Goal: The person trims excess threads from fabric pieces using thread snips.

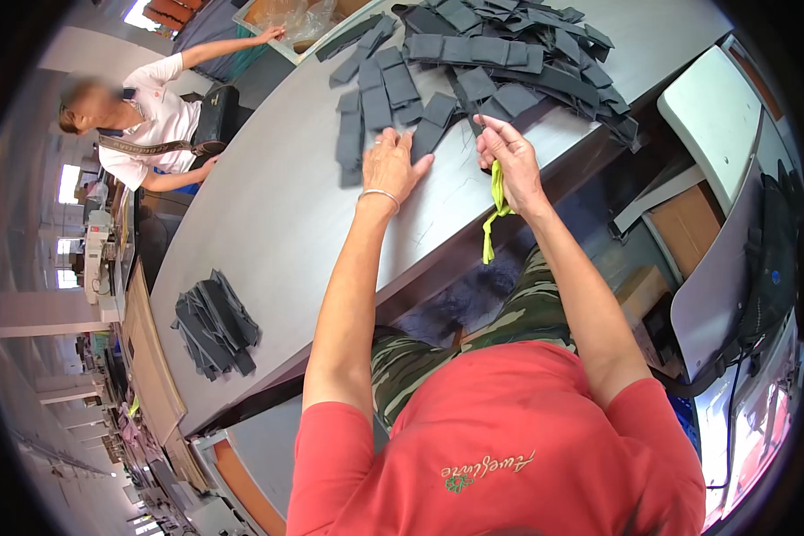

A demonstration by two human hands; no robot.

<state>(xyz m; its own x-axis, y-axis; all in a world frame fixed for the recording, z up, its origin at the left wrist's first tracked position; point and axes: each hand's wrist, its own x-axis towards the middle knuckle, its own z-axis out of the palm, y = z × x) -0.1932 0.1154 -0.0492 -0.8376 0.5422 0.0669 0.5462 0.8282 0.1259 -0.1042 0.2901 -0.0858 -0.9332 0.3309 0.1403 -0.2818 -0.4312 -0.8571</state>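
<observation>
My left hand (pixel 389 170) lies on the tabletop with its fingers stretched out, the tips at the near ends of some dark grey fabric strips (pixel 376 105). To its right, my right hand (pixel 513 163) is closed, thumb and forefinger pinched at the near end of a narrow dark piece. A knotted yellow-green cloth strip (pixel 497 213) hangs out of this hand past the table edge. Whatever else the palm holds is hidden by the fingers. Beyond both hands spreads a loose heap of dark grey fabric pieces (pixel 545 54), many folded flat and overlapping.
A smaller stack of dark grey strips (pixel 214 324) rests on the table (pixel 286 223) at the left. Across the table stands another person (pixel 156 116), one arm reaching toward a bin (pixel 299 27) with clear plastic. To my right are a white board (pixel 710 107) and cardboard boxes (pixel 685 228).
</observation>
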